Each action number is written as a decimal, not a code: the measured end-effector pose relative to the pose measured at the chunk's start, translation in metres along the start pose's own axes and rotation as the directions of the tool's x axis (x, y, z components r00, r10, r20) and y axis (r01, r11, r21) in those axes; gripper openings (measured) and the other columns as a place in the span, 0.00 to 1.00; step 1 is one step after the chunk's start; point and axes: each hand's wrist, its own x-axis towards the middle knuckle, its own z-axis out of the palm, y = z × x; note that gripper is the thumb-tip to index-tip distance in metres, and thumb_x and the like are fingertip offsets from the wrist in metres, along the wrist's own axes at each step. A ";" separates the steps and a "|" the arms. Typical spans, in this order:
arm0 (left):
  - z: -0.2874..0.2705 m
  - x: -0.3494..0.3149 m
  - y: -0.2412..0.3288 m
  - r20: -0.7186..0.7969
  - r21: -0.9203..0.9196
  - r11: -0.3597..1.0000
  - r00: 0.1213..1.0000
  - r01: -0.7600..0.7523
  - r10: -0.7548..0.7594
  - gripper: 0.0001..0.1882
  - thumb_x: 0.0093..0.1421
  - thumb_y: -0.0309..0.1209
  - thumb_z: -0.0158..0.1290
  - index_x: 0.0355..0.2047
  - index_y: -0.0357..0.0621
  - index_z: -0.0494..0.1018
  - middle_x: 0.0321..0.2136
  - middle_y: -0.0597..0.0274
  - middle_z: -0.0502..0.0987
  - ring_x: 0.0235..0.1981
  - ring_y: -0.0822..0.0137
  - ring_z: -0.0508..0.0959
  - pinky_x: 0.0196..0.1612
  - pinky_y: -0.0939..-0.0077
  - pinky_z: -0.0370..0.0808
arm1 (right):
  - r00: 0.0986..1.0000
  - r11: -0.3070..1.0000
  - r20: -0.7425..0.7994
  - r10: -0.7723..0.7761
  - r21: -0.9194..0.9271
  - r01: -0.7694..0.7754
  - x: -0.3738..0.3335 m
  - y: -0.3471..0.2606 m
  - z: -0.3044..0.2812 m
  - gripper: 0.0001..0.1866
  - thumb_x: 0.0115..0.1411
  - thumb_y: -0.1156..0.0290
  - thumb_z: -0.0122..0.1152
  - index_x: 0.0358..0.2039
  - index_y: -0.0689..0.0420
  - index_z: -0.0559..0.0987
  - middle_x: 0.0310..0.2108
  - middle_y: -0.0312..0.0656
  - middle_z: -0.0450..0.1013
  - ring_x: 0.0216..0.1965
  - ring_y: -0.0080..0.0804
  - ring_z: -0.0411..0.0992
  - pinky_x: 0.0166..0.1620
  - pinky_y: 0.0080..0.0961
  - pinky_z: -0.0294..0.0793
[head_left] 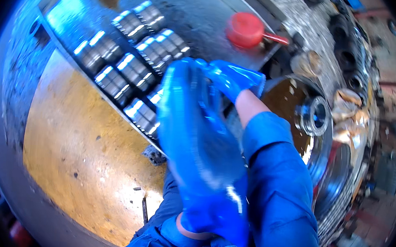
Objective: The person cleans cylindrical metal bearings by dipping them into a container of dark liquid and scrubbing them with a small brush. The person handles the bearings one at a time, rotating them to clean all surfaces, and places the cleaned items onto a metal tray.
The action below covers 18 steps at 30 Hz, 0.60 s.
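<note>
Both my hands wear shiny blue gloves and meet at the middle of the view. My left hand (200,147) is nearest the camera and smeared by motion, so its fingers do not show clearly. Behind its upper end is my right hand (230,79), reaching in from the lower right, with its fingers mostly hidden by the left glove. Whether either holds anything does not show. Just left of the gloves, shiny metal rings (136,71) stand in short rows on a dark metal table (194,10).
A red round pan with a handle (246,30) sits on the table's far right. At right, a round vessel holds brown liquid (280,100), with a toothed metal ring (314,116) at its side. Several dark metal parts (345,56) lie beyond. The yellow floor (80,127) is stained.
</note>
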 end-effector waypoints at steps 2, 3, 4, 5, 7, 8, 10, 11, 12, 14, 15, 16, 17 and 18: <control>0.001 0.007 0.005 0.033 -0.007 0.999 0.999 -0.036 0.036 0.24 0.68 0.44 0.57 0.57 0.41 0.73 0.50 0.49 0.81 0.47 0.58 0.82 0.52 0.63 0.79 | 0.999 0.999 0.011 -0.036 -0.033 0.036 -0.004 -0.007 -0.001 0.21 0.71 0.51 0.56 0.45 0.57 0.83 0.37 0.49 0.80 0.42 0.38 0.79 0.48 0.36 0.76; 0.003 0.008 0.010 0.060 -0.018 0.998 0.997 -0.054 0.055 0.24 0.68 0.44 0.57 0.57 0.42 0.74 0.50 0.49 0.81 0.47 0.58 0.82 0.51 0.63 0.79 | 0.998 0.997 0.023 -0.056 -0.053 0.057 -0.007 -0.017 -0.004 0.21 0.71 0.51 0.56 0.45 0.57 0.83 0.37 0.49 0.80 0.42 0.38 0.79 0.48 0.36 0.76; 0.006 0.009 0.016 0.089 -0.033 0.997 0.993 -0.073 0.076 0.24 0.68 0.44 0.57 0.57 0.42 0.74 0.50 0.49 0.81 0.47 0.58 0.82 0.51 0.63 0.79 | 0.997 0.995 0.032 -0.071 -0.066 0.073 -0.013 -0.027 -0.009 0.21 0.71 0.51 0.56 0.45 0.57 0.83 0.37 0.49 0.80 0.42 0.38 0.79 0.48 0.36 0.76; 0.010 0.011 0.022 0.122 -0.046 0.994 0.987 -0.097 0.102 0.24 0.68 0.44 0.57 0.57 0.42 0.74 0.50 0.49 0.81 0.47 0.58 0.82 0.51 0.63 0.79 | 0.995 0.994 0.057 -0.086 -0.069 0.090 -0.019 -0.039 -0.012 0.21 0.71 0.50 0.56 0.45 0.57 0.83 0.37 0.49 0.80 0.42 0.38 0.79 0.48 0.36 0.76; 0.025 0.013 0.031 0.217 -0.090 0.990 0.968 -0.110 0.127 0.23 0.68 0.43 0.57 0.57 0.43 0.74 0.50 0.50 0.81 0.47 0.58 0.82 0.51 0.64 0.80 | 0.992 0.991 0.097 -0.082 -0.101 0.092 -0.034 -0.047 -0.033 0.21 0.71 0.50 0.56 0.44 0.57 0.83 0.37 0.49 0.80 0.42 0.38 0.79 0.49 0.37 0.76; 0.033 0.015 0.037 0.263 -0.121 0.986 0.953 -0.119 0.147 0.23 0.68 0.43 0.57 0.57 0.43 0.74 0.50 0.50 0.81 0.47 0.59 0.82 0.51 0.64 0.80 | 0.989 0.989 0.127 -0.081 -0.115 0.096 -0.041 -0.046 -0.040 0.21 0.71 0.50 0.56 0.44 0.57 0.83 0.37 0.49 0.80 0.42 0.39 0.79 0.49 0.37 0.76; 0.054 0.015 0.045 0.380 -0.164 0.982 0.912 -0.095 0.151 0.23 0.68 0.43 0.57 0.57 0.43 0.74 0.50 0.50 0.81 0.47 0.59 0.82 0.51 0.64 0.80 | 0.986 0.982 0.144 -0.084 -0.156 0.106 -0.051 -0.019 -0.065 0.21 0.69 0.50 0.57 0.41 0.55 0.85 0.36 0.50 0.81 0.40 0.43 0.80 0.46 0.40 0.77; 0.070 0.020 0.029 0.458 -0.155 0.988 0.885 -0.012 0.082 0.22 0.68 0.43 0.57 0.57 0.43 0.74 0.50 0.50 0.81 0.47 0.59 0.82 0.51 0.64 0.80 | 0.990 0.981 0.134 -0.048 -0.182 0.072 -0.063 0.017 -0.087 0.21 0.67 0.49 0.57 0.40 0.54 0.86 0.35 0.50 0.81 0.39 0.45 0.81 0.45 0.41 0.78; 0.074 0.013 0.046 0.492 -0.185 0.982 0.863 -0.022 0.112 0.22 0.68 0.43 0.57 0.57 0.44 0.74 0.50 0.51 0.81 0.47 0.59 0.82 0.51 0.65 0.80 | 0.993 0.967 0.046 -0.113 -0.225 0.120 -0.080 0.006 -0.095 0.20 0.66 0.51 0.58 0.39 0.54 0.86 0.35 0.50 0.82 0.39 0.48 0.81 0.44 0.43 0.78; 0.085 0.002 0.047 0.557 -0.167 0.983 0.830 0.081 0.026 0.22 0.69 0.43 0.57 0.57 0.44 0.74 0.50 0.51 0.81 0.47 0.60 0.83 0.50 0.65 0.80 | 0.973 0.926 -0.149 -0.176 -0.361 0.113 -0.112 0.028 -0.133 0.18 0.62 0.53 0.61 0.38 0.54 0.87 0.38 0.53 0.82 0.41 0.51 0.82 0.45 0.44 0.79; 0.101 -0.002 0.009 0.583 -0.070 0.968 0.797 0.241 -0.157 0.21 0.69 0.42 0.57 0.57 0.44 0.75 0.50 0.51 0.81 0.47 0.60 0.83 0.50 0.65 0.80 | 0.958 0.911 -0.285 -0.013 -0.399 -0.106 -0.141 0.085 -0.174 0.20 0.61 0.51 0.61 0.42 0.53 0.86 0.41 0.52 0.82 0.43 0.53 0.81 0.47 0.44 0.80; 0.107 -0.021 0.013 0.554 -0.024 0.944 0.790 0.330 -0.262 0.21 0.68 0.43 0.57 0.55 0.45 0.75 0.50 0.54 0.82 0.46 0.59 0.83 0.48 0.67 0.80 | 0.875 0.851 -0.454 -0.166 -0.515 -0.106 -0.154 0.102 -0.191 0.24 0.61 0.48 0.62 0.47 0.54 0.85 0.42 0.50 0.83 0.43 0.55 0.81 0.50 0.44 0.81; 0.108 -0.021 -0.020 0.513 0.095 0.926 0.779 0.365 -0.360 0.21 0.68 0.44 0.57 0.55 0.46 0.75 0.49 0.54 0.82 0.47 0.59 0.83 0.48 0.66 0.80 | 0.865 0.654 -0.490 -0.106 -0.690 -0.310 -0.176 0.138 -0.220 0.29 0.59 0.45 0.64 0.50 0.56 0.83 0.46 0.51 0.82 0.46 0.54 0.81 0.52 0.43 0.80; 0.106 -0.024 -0.036 0.463 0.189 0.909 0.782 0.373 -0.417 0.20 0.68 0.45 0.57 0.54 0.48 0.76 0.49 0.55 0.82 0.49 0.59 0.82 0.49 0.65 0.79 | 0.825 0.573 -0.541 0.163 -0.629 -0.526 -0.184 0.126 -0.235 0.31 0.56 0.43 0.66 0.49 0.55 0.83 0.47 0.54 0.81 0.48 0.52 0.81 0.53 0.45 0.79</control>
